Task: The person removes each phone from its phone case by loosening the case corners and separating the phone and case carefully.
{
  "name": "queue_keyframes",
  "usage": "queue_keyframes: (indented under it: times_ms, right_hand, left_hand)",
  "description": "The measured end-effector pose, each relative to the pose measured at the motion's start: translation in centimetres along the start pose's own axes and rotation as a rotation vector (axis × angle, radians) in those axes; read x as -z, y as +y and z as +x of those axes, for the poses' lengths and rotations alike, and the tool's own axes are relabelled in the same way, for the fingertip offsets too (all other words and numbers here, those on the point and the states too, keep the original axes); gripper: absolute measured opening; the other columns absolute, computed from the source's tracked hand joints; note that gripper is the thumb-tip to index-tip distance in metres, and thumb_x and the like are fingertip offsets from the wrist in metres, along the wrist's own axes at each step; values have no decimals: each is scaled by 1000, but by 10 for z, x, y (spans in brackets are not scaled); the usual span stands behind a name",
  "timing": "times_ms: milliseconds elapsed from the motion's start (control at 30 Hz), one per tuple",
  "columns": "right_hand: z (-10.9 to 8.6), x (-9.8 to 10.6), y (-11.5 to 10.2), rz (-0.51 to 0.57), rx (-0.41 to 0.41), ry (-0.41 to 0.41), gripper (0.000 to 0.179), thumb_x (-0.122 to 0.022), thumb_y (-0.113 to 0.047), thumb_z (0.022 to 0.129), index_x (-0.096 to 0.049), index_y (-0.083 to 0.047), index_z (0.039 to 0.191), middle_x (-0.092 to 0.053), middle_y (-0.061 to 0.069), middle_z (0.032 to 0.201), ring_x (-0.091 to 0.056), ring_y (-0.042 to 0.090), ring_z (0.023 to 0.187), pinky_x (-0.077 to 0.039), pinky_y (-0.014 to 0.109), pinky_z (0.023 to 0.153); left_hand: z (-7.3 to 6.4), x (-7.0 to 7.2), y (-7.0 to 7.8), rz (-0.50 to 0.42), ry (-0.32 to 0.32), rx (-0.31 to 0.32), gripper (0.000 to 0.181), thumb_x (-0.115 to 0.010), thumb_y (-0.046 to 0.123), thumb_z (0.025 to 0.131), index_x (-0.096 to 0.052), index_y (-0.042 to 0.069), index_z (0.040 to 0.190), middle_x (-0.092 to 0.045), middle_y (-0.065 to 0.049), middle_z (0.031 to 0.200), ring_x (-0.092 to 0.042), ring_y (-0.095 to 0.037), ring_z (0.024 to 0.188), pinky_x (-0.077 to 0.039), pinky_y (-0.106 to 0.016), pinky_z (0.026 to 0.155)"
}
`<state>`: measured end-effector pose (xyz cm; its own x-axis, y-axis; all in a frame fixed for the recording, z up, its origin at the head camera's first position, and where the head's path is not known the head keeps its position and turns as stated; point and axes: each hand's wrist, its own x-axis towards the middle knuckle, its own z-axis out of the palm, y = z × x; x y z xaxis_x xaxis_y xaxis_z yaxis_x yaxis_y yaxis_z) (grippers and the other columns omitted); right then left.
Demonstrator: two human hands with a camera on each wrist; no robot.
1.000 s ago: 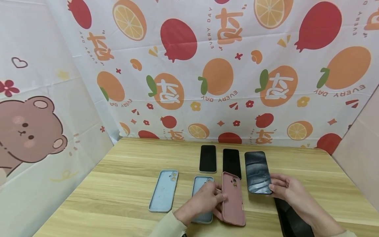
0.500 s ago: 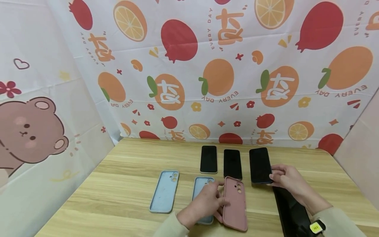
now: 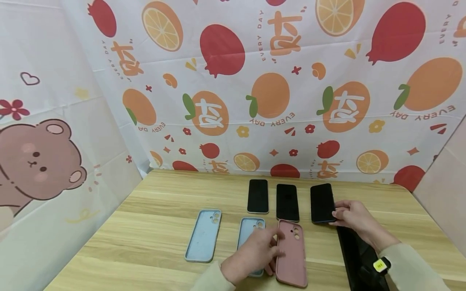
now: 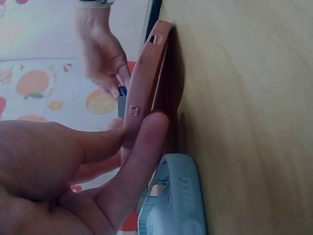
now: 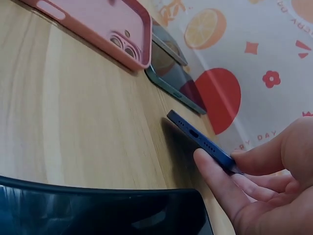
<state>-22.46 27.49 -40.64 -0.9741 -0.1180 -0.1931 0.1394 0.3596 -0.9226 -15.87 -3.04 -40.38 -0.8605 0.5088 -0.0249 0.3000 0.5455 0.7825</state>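
Note:
My left hand (image 3: pixel 255 249) pinches the left edge of a pink phone case (image 3: pixel 293 258) between thumb and fingers. In the left wrist view the case's side (image 4: pixel 142 83) is angled close to the tabletop. At the back right, my right hand (image 3: pixel 357 220) pinches the lower right corner of a dark phone (image 3: pixel 322 203), its screen up. The right wrist view has this phone's blue bottom edge (image 5: pixel 200 139) tilted a little off the wood. A light blue phone case (image 3: pixel 251 227) lies partly hidden under my left hand.
Another light blue phone case (image 3: pixel 203 236) lies at the left. Two black-screened phones (image 3: pixel 258 197) lie in a row toward the back. A long black glossy object (image 3: pixel 358 254) sits under my right forearm. The wooden table (image 3: pixel 145 242) meets a fruit-print cloth (image 3: pixel 233 133) behind.
The dark phone has been lowered and moved back and right, level with the other two phones. The pink case has tipped down flatter and shifted slightly toward me in my left hand.

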Motion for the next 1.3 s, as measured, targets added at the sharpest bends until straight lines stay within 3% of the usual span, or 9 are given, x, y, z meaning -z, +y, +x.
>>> queue_keyframes:
  times_ms: [233, 400, 600, 667, 800, 1067, 1300]
  right_hand:
    - [8, 3, 5, 3, -11, -4, 53, -44, 4, 96, -23, 26, 140, -39, 44, 134, -66, 17, 98, -61, 34, 83]
    - [12, 4, 5, -109, 20, 36, 46, -47, 3, 97, -33, 27, 134, -55, 38, 119, -69, 19, 91, -62, 34, 76]
    - [14, 4, 4, -248, 44, 129, 34, -55, 6, 91, -48, 21, 120, -65, 22, 93, -69, 22, 78, -61, 34, 66]
    - [13, 4, 4, -265, 42, 144, 31, -53, 7, 90, -50, 19, 118, -64, 20, 90, -68, 21, 76, -61, 34, 65]
    - [11, 3, 4, -263, 33, 155, 29, -49, 8, 90, -50, 19, 117, -63, 22, 91, -68, 20, 74, -61, 34, 65]
    - [7, 7, 3, -221, 18, 140, 28, -48, 4, 95, -46, 19, 119, -69, 22, 92, -69, 18, 74, -61, 33, 65]
    - [-11, 12, 4, -259, 79, 169, 32, -45, -2, 98, -47, 16, 124, -67, 26, 103, -70, 22, 84, -62, 34, 70]
  left_hand:
    - [-1, -4, 2, 111, 30, -47, 17, -72, 10, 89, -65, 4, 103, -61, 0, 60, -47, 1, 34, -45, -15, 40]
    - [-2, -4, 5, 167, 58, -73, 13, -73, 11, 89, -65, 5, 97, -59, 2, 55, -44, 4, 34, -42, -15, 36]
    - [1, -4, 7, 456, 147, -137, 16, -80, 21, 82, -67, 12, 85, -62, 6, 64, -47, 4, 51, -40, -12, 48]
    - [2, -5, 7, 567, 188, -147, 20, -83, 26, 79, -66, 15, 80, -61, 8, 65, -47, 2, 57, -38, -13, 51]
    - [3, -7, 7, 676, 221, -139, 26, -84, 32, 77, -62, 19, 74, -57, 9, 62, -48, -2, 57, -36, -17, 48]
    - [5, -8, 6, 695, 213, -132, 23, -84, 32, 77, -65, 18, 78, -61, 8, 64, -50, 0, 57, -37, -16, 47]
    - [6, -6, 4, 690, 272, -150, 12, -80, 23, 84, -69, 17, 83, -64, 6, 65, -55, -3, 56, -38, -16, 44]
